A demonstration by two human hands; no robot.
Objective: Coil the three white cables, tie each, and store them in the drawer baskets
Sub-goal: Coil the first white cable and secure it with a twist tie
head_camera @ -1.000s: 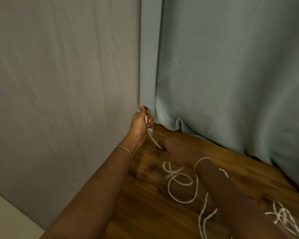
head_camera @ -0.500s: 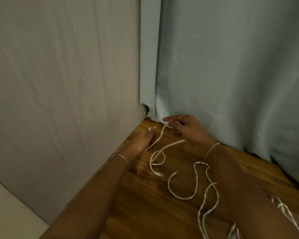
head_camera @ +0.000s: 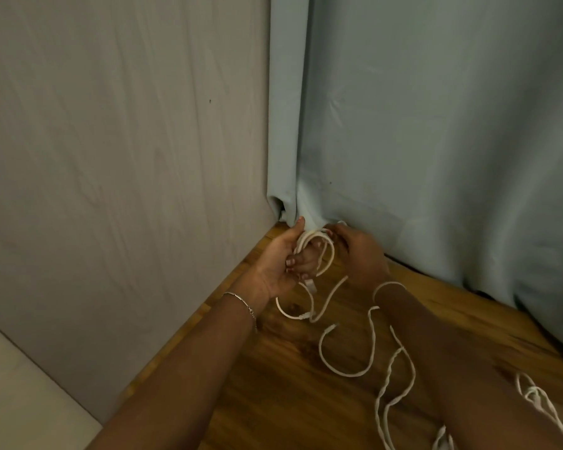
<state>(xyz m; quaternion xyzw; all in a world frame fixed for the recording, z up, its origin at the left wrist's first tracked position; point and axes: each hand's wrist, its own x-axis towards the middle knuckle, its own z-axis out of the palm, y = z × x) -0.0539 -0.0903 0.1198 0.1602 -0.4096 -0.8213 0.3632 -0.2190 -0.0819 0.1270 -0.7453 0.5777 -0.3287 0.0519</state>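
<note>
A white cable (head_camera: 326, 254) is looped into a small coil at the far corner of the wooden table (head_camera: 273, 384). My left hand (head_camera: 281, 259) grips the coil's loops, palm turned up, fingers curled round them. My right hand (head_camera: 359, 251) holds the same cable at the coil's right side. The cable's tail (head_camera: 309, 311) hangs from the coil and lies on the wood. A second white cable (head_camera: 369, 349) snakes across the table under my right forearm. A third tangled white cable (head_camera: 537, 396) lies at the right edge. A thin band (head_camera: 389, 285) circles my right wrist.
A grey cloth wall (head_camera: 111, 157) borders the table on the left. A pale blue curtain (head_camera: 436, 125) hangs along the back and drapes onto the wood. A pale floor (head_camera: 20, 401) shows at the lower left. No drawer or basket is in view.
The hands came together at the corner. The cable that was stretched between them now sits as a small coil in my left hand, and my left palm has turned upward.
</note>
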